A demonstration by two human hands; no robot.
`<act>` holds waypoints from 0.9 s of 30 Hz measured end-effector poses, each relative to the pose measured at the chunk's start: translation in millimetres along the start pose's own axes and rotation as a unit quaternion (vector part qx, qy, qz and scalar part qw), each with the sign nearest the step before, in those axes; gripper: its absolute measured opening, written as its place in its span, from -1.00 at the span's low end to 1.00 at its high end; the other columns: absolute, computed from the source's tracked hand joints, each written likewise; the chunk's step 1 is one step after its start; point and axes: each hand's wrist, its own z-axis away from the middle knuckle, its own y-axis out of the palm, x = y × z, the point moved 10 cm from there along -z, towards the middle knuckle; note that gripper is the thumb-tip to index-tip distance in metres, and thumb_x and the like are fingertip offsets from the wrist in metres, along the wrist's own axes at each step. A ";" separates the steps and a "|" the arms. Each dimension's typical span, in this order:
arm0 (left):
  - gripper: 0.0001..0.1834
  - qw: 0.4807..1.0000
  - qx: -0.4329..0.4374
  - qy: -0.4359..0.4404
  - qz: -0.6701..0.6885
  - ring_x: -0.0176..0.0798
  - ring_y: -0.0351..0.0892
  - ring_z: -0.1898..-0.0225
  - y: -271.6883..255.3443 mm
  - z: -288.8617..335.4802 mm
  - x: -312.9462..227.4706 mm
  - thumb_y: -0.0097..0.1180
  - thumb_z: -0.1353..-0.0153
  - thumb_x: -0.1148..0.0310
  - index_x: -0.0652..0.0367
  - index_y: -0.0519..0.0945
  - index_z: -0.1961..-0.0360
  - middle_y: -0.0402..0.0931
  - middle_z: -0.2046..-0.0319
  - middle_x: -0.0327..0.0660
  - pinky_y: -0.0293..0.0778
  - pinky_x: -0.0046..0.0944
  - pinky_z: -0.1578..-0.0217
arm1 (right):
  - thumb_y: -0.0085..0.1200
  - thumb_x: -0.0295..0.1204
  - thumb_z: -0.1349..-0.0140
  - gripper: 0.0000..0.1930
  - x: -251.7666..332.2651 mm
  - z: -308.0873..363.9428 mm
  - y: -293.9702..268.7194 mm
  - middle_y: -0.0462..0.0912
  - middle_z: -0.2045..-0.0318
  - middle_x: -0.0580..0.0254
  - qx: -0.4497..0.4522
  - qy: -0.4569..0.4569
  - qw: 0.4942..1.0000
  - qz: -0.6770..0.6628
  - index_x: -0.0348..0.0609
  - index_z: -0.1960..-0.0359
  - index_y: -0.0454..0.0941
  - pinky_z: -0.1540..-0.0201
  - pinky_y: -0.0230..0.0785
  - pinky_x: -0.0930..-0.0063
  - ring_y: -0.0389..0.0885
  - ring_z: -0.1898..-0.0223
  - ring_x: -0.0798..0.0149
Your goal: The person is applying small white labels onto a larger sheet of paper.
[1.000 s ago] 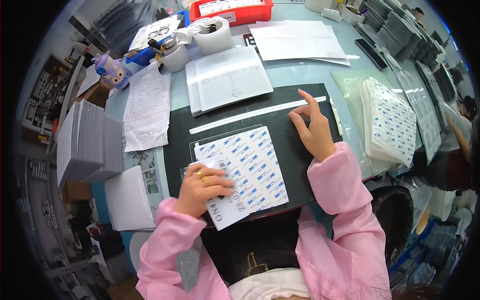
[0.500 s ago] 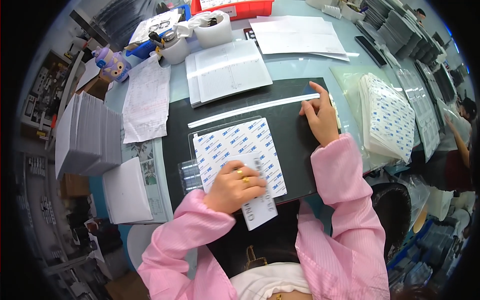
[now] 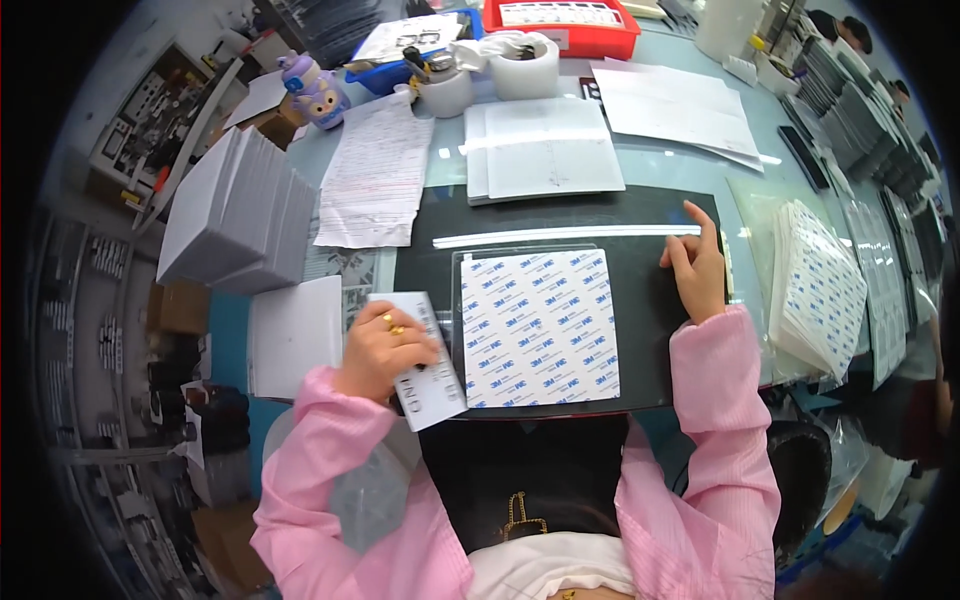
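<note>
A white card with black print (image 3: 437,389) is in my left hand (image 3: 388,348), its fingers closed over the upper part. Both are just left of a white square sheet with a repeated blue print (image 3: 541,330), which lies flat on the black mat (image 3: 650,300). A clear edge shows around the sheet's top and left side. Over the mat's right part is my right hand (image 3: 698,265), index finger stretched out and the others bent, with nothing seen in it. A thin white strip (image 3: 560,236) runs across the mat, its right end near that hand.
White panels (image 3: 550,150) are stacked behind the mat. Tall white stacks (image 3: 235,210) and a handwritten paper (image 3: 375,170) stand to the left. More printed sheets (image 3: 815,290) lie at right. White tubs (image 3: 525,68), a red bin (image 3: 590,40) and a purple bottle (image 3: 315,95) are at the back.
My left hand has moved left with the card, off the printed sheet, which now shows whole. The right hand keeps its pose. The view has shifted, so everything sits farther right.
</note>
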 end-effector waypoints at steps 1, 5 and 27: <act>-0.92 0.999 -0.031 0.014 0.018 -0.39 0.65 0.30 0.9 -11.3 -7.3 0.24 0.10 0.35 -0.08 0.58 0.63 0.69 0.47 -0.47 0.43 -0.28 0.10 | 0.03 -0.52 -0.35 -0.48 -2.7 -1.3 2.6 0.58 0.57 0.35 0.000 0.002 1.000 0.006 -0.24 -0.33 0.23 0.38 0.30 0.68 0.49 0.51 0.53; -0.91 0.991 -0.065 0.087 0.085 -0.40 0.65 0.22 46.2 -76.9 -45.2 0.25 0.00 0.37 -0.11 0.63 0.58 0.69 0.40 -0.49 0.43 -0.28 0.04 | 0.00 -0.54 -0.36 -0.50 -14.2 -3.4 -1.9 0.53 0.59 0.36 0.001 0.009 1.000 0.010 -0.22 -0.32 0.24 0.41 0.24 0.68 0.43 0.54 0.54; -0.93 0.993 -0.017 -0.119 -0.021 -0.25 0.61 0.25 -14.2 45.7 56.4 0.28 0.13 0.43 -0.03 0.69 0.55 0.72 0.40 -0.39 0.40 -0.20 0.05 | -0.01 -0.55 -0.36 -0.53 -9.7 -2.3 2.4 0.41 0.60 0.42 0.007 -0.005 1.000 -0.005 -0.24 -0.30 0.26 0.40 0.22 0.72 0.37 0.53 0.55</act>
